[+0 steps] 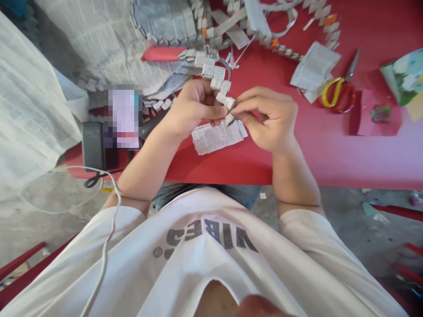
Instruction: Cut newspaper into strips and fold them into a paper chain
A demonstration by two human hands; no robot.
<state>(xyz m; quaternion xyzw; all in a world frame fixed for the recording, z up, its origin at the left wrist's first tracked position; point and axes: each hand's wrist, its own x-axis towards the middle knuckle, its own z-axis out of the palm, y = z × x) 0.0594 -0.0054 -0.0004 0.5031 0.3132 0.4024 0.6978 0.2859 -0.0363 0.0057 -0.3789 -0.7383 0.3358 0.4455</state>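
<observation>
Two hands met over the near edge of a red worktop [297,158], which stood on a grey concrete floor [29,220] littered with small paper scraps. Sheets of newspaper [109,39] covered the far left of the worktop and hung off its left side. The left hand [190,110] and the right hand [267,116] both had their fingers closed tight on the near end of a folded newspaper chain [216,72]; the left thumb and forefinger pinched a link from one side, and the right fingers [246,105] pinched the last small folded piece from the other. The chain's long axis ran from the hands up and slightly left toward the far edge, where it joined more woven links heaped there. Its free end pointed down toward the person, held just above the worktop. A stack of cut newspaper strips [214,137] lay under the hands. Scissors [340,90] with yellow and red handles lay well to the right, blades pointing away. A black box [93,145] sat at the left edge, and a white cable [109,229] trailed across the person's white shirt.
</observation>
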